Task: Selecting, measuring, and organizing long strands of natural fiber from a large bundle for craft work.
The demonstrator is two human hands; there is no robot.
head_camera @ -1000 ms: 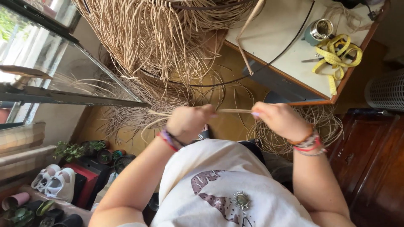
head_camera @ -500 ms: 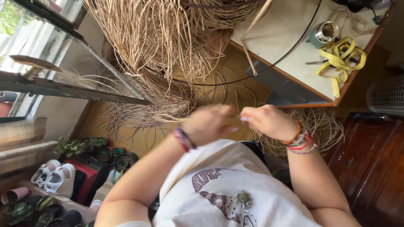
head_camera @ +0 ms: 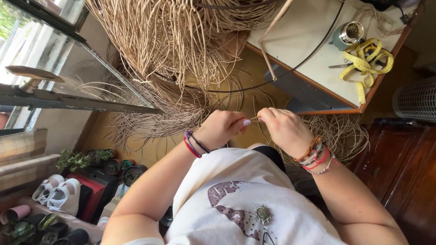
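Observation:
My left hand (head_camera: pixel 221 129) and my right hand (head_camera: pixel 285 130) meet fingertip to fingertip in front of my chest. Both pinch one thin straw strand (head_camera: pixel 254 119), of which only a short piece shows between them. Several bracelets circle each wrist. Just above the hands hangs a big woven mass of loose straw fibres (head_camera: pixel 181 50), with its ends fanning out behind the hands. A thin black wire hoop (head_camera: pixel 290 72) curves through the fibres and across the table.
A white-topped table (head_camera: pixel 309 50) at upper right carries a yellow measuring tape (head_camera: pixel 363 59), a metal cup (head_camera: pixel 348 32) and scissors (head_camera: pixel 339 66). A dark wooden cabinet (head_camera: pixel 399 172) stands at right. White shoes (head_camera: pixel 59 195) and potted plants (head_camera: pixel 86 159) sit at lower left.
My hands have drawn together: a second ago a longer stretch of strand ran between them, now the fingertips almost touch. The view shifted slightly.

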